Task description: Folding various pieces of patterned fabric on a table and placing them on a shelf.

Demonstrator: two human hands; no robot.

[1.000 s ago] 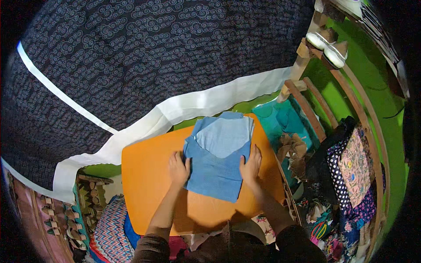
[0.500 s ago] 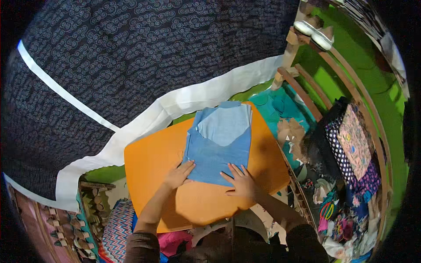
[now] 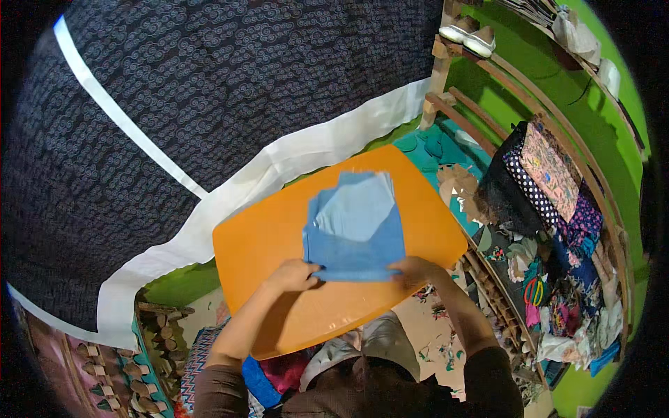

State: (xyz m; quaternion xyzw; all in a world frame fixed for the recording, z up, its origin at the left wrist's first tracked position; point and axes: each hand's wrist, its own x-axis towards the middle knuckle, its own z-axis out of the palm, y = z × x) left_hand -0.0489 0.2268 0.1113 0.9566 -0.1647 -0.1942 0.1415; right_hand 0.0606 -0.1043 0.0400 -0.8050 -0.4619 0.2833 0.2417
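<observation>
A folded blue cloth [image 3: 362,259] lies on the orange tabletop [image 3: 265,237], a paler blue layer showing on its far part. At its near left corner, my left hand [image 3: 296,275] pinches the edge between thumb and fingers. My right hand [image 3: 414,272] grips the near right corner, slightly blurred. Between the two hands the near edge runs nearly straight and looks slightly raised. The fingertips are partly hidden by the cloth.
A dark patterned curtain [image 3: 265,76] with a white border hangs along the far left. To the right, a wooden rack [image 3: 550,104] holds folded patterned fabrics [image 3: 550,171], scraps and colourful-handled scissors [image 3: 534,291]. White shoes [image 3: 468,36] rest higher up. Scraps litter the floor.
Both hands went from lying flat on the cloth to gripping its near corners. The cloth's near edge is now straighter and farther from me. The view has shifted slightly.
</observation>
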